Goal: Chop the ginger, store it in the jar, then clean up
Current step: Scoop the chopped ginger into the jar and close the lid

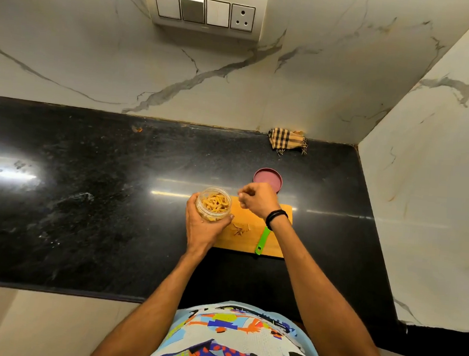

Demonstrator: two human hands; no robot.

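From the head view, the left hand point(201, 227) curls its fingers round the open jar point(213, 205), held at the left edge of the cutting board point(250, 242) on the black surface point(86, 194) and already heaped with ginger point(215, 201) strips. The right hand point(257, 200) hovers just beside the rim, fingers bunched in a pinch, seemingly on slivers too small to make out. I'd bring that pinch squarely over the mouth before releasing, then gather the scraps point(240, 230) beside the green knife point(262, 240); the pink lid point(268, 178) waits behind the board
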